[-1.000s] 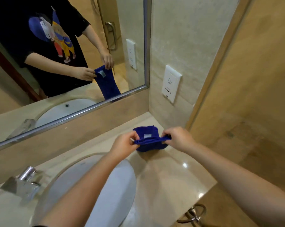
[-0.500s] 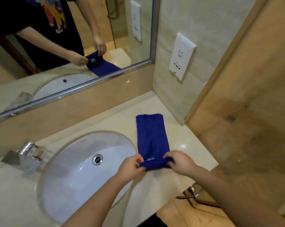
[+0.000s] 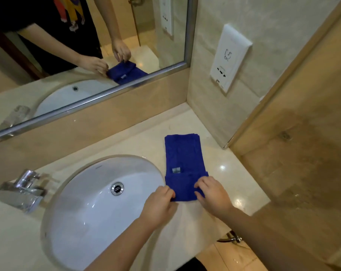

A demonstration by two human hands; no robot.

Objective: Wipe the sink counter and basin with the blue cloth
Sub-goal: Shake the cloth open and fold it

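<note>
Cannot see near corners of blue cloth (image 3: 182, 153): covered by left hand (image 3: 159, 207) and right hand (image 3: 214, 195). Cannot read label (image 3: 176, 170) on it: too small. Same for markings on wall plate (image 3: 229, 57). Lose near rim of basin (image 3: 83, 212) behind left forearm and at bottom edge. See chrome fitting (image 3: 231, 237) below counter only partly, behind right forearm; cannot identify.

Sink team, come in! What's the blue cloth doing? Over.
Left hand, right hand pinch folded near end. Blue cloth flat on counter beside basin. Nothing between them.
</note>
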